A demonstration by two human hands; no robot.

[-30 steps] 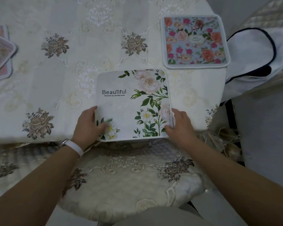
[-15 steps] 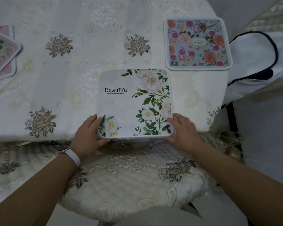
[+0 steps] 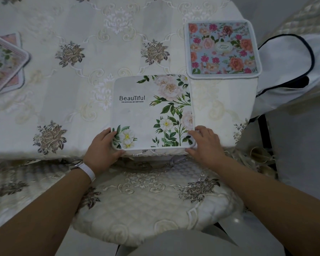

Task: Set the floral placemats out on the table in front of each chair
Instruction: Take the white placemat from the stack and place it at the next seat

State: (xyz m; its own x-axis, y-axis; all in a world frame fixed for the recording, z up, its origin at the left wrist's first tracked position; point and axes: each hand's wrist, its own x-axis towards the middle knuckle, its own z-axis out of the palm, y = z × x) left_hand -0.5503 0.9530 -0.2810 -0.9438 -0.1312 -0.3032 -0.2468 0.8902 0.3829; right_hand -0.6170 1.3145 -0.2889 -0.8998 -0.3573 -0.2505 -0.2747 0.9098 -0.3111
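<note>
White placemat (image 3: pixel 153 111) is pinched at both near corners by left hand (image 3: pixel 102 146) and right hand (image 3: pixel 206 143), extending away from grip, equally near.

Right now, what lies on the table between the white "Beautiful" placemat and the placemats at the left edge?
Nothing: in the head view only bare embroidered tablecloth lies between the white placemat and the left placemats.

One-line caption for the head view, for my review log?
Both hands, left hand and right hand, hold the white "Beautiful" placemat at the table edge above the chair.
</note>
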